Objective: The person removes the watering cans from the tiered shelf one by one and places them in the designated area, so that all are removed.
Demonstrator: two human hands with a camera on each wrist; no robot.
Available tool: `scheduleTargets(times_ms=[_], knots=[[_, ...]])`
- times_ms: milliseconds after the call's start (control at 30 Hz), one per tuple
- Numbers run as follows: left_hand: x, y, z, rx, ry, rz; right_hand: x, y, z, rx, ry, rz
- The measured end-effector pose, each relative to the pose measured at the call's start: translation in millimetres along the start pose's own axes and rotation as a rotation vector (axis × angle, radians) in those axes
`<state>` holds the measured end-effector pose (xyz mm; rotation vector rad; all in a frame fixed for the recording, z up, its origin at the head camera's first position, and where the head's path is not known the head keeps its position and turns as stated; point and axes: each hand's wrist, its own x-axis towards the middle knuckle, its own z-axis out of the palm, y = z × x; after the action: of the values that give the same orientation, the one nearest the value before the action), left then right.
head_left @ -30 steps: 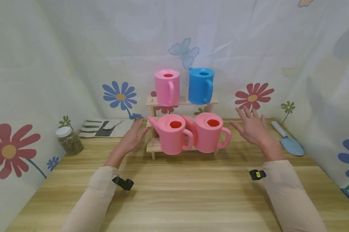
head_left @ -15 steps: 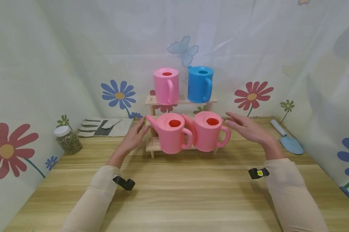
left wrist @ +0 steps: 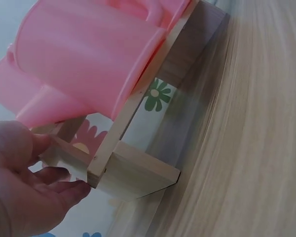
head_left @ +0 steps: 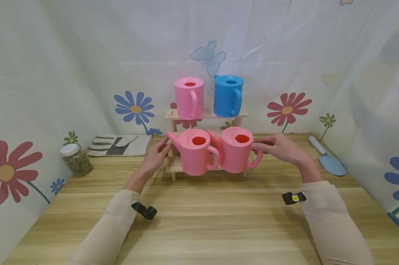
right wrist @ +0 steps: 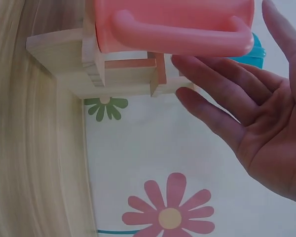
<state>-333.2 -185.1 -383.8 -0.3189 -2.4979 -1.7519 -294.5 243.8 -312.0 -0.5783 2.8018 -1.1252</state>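
Note:
Two pink watering cans, a left one (head_left: 194, 158) and a right one (head_left: 236, 156), stand side by side on the lower part of a wooden step stand (head_left: 174, 167), spouts pointing left. My left hand (head_left: 155, 157) is beside the stand's left end, thumb near the left can's spout, fingers loosely bent. In the left wrist view the fingertips (left wrist: 79, 192) lie close to the wood; contact is unclear. My right hand (head_left: 280, 148) reaches the right can's handle (right wrist: 182, 39). Its fingers extend behind the handle and the thumb stands apart from them.
A lighter pink watering can (head_left: 189, 99) and a blue one (head_left: 228, 97) stand on the top step. Garden gloves (head_left: 120, 145) and a white-lidded jar (head_left: 77, 161) lie left. A blue trowel (head_left: 332, 163) rests right. A floral curtain (head_left: 136, 55) encloses the table (head_left: 219, 221).
My right hand has moved left and slightly down to the right can's handle, its fingers drawing together. The left hand has shifted slightly, fingers bending more. The cans have stayed in place.

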Motion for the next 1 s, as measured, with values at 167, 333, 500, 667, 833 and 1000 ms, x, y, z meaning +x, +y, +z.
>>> scheduleTargets(times_ms=[167,333,500,667,833,1000], knots=[[5.4,-9.0,5.6,-0.069,0.048,0.002,2.9,3,2,0.013,0.019,-0.030],[4.9,-9.4,10.3,-0.156,0.083,0.015,2.8,5,3,0.018,0.032,-0.060],[5.8,-12.8,10.0,-0.278,0.063,-0.007,3.0,2,3,0.017,0.052,-0.069],[5.7,-14.2,8.6,-0.295,0.044,-0.013,3.1,0,3,0.030,0.068,-0.057],[5.5,-13.2,8.1,-0.294,0.034,-0.008,-2.8,-2,-2,0.053,0.130,-0.065],[4.9,-11.7,7.5,-0.307,0.021,-0.023,-19.5,-10,-22,0.045,0.221,-0.027]])
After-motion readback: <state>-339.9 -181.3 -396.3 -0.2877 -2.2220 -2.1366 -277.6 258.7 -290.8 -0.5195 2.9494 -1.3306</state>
